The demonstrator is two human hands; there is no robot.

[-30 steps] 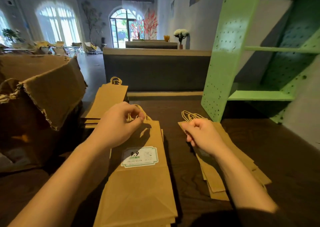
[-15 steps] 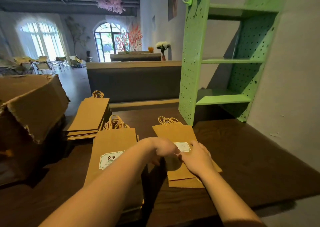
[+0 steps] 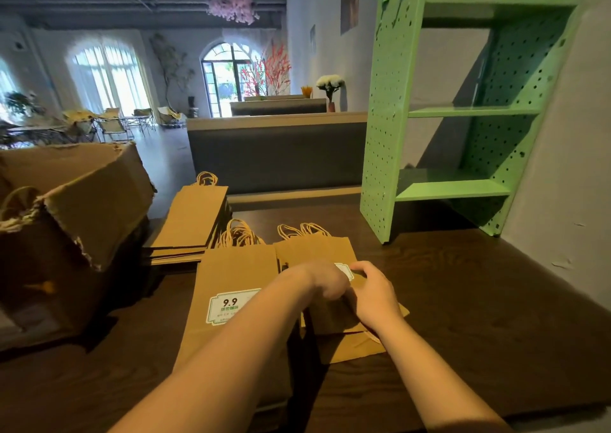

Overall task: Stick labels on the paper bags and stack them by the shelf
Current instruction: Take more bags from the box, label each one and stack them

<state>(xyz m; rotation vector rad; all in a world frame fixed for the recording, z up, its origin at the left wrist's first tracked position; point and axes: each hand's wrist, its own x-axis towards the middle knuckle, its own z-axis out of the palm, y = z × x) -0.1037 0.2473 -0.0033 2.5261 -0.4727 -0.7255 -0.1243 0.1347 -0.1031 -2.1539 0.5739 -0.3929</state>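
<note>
Dark wood-grain table (image 3: 463,300) carries all the stock, and a green perforated metal shelf (image 3: 383,135) stands at its far side against the wall. Nearest the shelf, in front of its foot, lies a small pile of flat brown paper bags with twisted handles (image 3: 317,247). Both my hands are on its top bag. A white green-bordered label (image 3: 344,270) shows between them, partly covered. My left hand (image 3: 325,282) sits over the label with its fingers curled under; I cannot tell whether they pinch anything or merely press. My right hand (image 3: 375,292) rests on the bag with fingers loosely bent, one fingertip touching the label's edge, gripping nothing visible. Left of the shelf-side pile lies a second pile of brown bags (image 3: 231,267), whose top bag bears a white "9.9" label (image 3: 231,305). Further left again lies a stack of plain brown bags (image 3: 195,217) with no label showing, and farthest from the shelf a torn cardboard box (image 3: 82,194). Assessment: labelling is part done. The shelf-side pile appears begun, the middle pile likely awaits moving across, and the plain stack remains outstanding.
</note>
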